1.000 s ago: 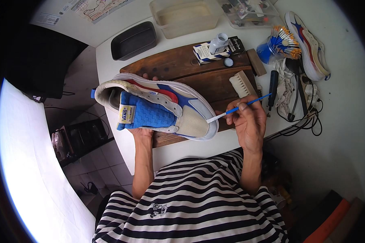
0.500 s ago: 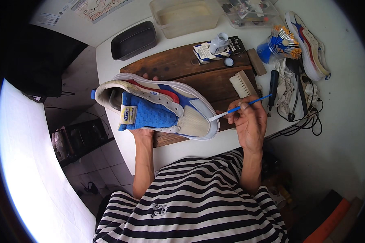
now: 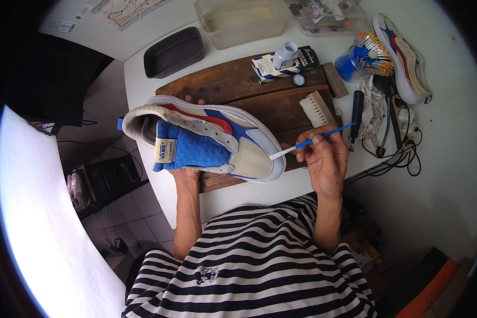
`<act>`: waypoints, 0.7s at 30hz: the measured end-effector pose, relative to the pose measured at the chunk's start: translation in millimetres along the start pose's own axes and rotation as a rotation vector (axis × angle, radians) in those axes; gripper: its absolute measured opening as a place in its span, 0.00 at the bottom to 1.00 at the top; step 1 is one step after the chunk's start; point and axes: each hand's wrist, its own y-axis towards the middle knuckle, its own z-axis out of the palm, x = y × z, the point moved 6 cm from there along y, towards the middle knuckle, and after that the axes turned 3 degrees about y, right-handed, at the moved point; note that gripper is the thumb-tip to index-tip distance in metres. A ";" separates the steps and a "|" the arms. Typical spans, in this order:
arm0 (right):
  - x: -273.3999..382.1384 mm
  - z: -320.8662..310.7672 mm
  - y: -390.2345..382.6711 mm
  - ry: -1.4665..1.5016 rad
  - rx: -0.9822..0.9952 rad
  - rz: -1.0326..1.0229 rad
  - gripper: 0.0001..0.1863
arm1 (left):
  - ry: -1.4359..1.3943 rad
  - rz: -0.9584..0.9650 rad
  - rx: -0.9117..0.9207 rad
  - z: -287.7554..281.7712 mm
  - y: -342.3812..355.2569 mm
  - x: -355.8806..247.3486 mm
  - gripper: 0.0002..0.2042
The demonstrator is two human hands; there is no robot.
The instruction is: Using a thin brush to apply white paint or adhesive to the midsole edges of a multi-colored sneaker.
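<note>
A sneaker (image 3: 252,157) without laces, with a blue tongue, cream toe and red and white panels, lies across my left hand (image 3: 186,174). That hand wraps under the shoe; some fingertips show at its far side, and the palm is hidden. In my right hand (image 3: 325,159) is a slim blue paintbrush (image 3: 308,143), pinched between thumb and fingers. Its pale tip touches the light grey band around the shoe's toe. An opened small paint bottle (image 3: 286,55) stands on a box beyond the shoe, with its cap (image 3: 298,80) beside it.
Under the shoe is a dark wooden board (image 3: 233,90) on the white table. A bristle brush (image 3: 318,110), a dark-handled tool (image 3: 357,108) and a cup of paintbrushes (image 3: 355,66) stand to the right, near a second sneaker (image 3: 403,58). A black tray (image 3: 174,53) and clear tub (image 3: 241,24) line the back.
The brush tip has shifted very slightly left along the toe band. Both hands keep their hold, and the shoe has barely moved.
</note>
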 end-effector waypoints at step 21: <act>6.3 2.5 -5.5 0.012 -0.064 -0.155 0.05 | 0.040 0.067 -0.008 4.9 -1.8 -1.7 0.36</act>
